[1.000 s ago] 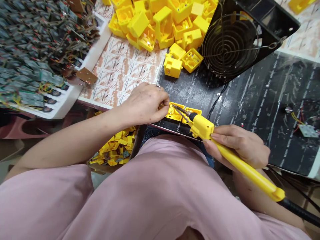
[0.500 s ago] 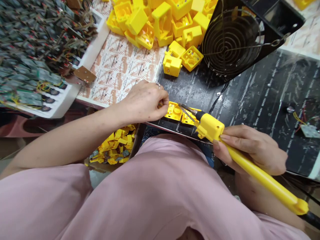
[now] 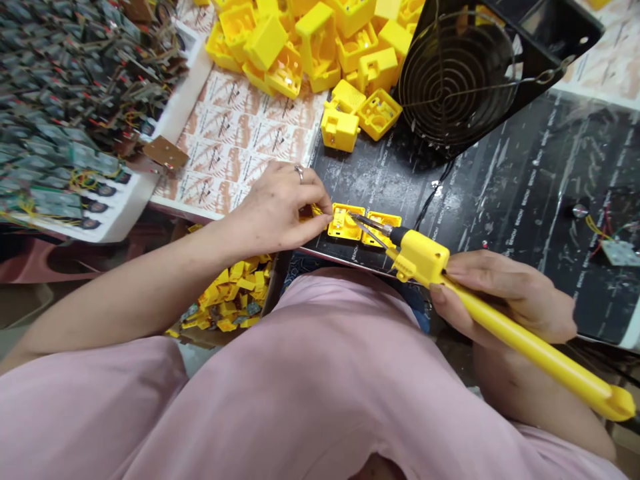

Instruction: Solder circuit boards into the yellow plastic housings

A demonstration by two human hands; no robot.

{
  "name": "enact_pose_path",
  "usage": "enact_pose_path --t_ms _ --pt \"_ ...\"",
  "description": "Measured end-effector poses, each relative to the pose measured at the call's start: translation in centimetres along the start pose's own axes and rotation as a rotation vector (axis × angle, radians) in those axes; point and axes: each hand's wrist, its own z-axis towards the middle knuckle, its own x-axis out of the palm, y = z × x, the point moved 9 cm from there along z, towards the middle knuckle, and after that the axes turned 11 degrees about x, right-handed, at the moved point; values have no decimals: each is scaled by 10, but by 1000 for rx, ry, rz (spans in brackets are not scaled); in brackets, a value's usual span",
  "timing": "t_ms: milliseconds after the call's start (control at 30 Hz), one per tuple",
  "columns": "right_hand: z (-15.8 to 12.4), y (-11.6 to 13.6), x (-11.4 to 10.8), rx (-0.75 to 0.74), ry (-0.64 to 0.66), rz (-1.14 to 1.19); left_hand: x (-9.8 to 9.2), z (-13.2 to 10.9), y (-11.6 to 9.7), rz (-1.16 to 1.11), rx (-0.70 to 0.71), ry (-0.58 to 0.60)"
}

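My right hand [image 3: 510,293] is wrapped round the yellow handle of a soldering iron [image 3: 495,327]. The iron's metal tip, with a thin feed tube beside it, reaches over the left one of two open yellow plastic housings [image 3: 345,230]. The right housing [image 3: 385,220] lies close beside it, partly behind the iron. Both rest near the front edge of the black bench top. At the left housing's left side, my left hand [image 3: 285,207] is closed in a pinch. A bit of yellow shows between its fingers, but what it is stays mostly hidden.
Yellow housings [image 3: 317,40] are piled at the back, beside a black fan [image 3: 450,87]. A white foam tray [image 3: 185,80] full of circuit boards stands at left. Below the bench edge is a box of yellow parts [image 3: 233,293]. A wired board [image 3: 620,252] lies at right.
The iron's tip has shifted slightly left, further over the left housing. My left hand has drawn back a little to the left, showing more of that housing.
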Motion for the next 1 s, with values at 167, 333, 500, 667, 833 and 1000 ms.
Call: enact_pose_path --t_ms 167,333,500,667,833,1000 --pt "-5 1 3 -29 28 -41 8 5 -10 80 15 90" --pt "-7 1 9 -51 90 54 11 7 -9 105 8 122" --pt "-3 5 13 -56 117 20 13 7 -9 119 26 129" --pt "3 14 17 -155 182 -55 14 9 -10 139 26 115" --pt "1 12 9 -126 224 -52 14 9 -11 147 61 71" --pt "-10 -9 -5 37 118 -32 15 10 -11 148 68 40"
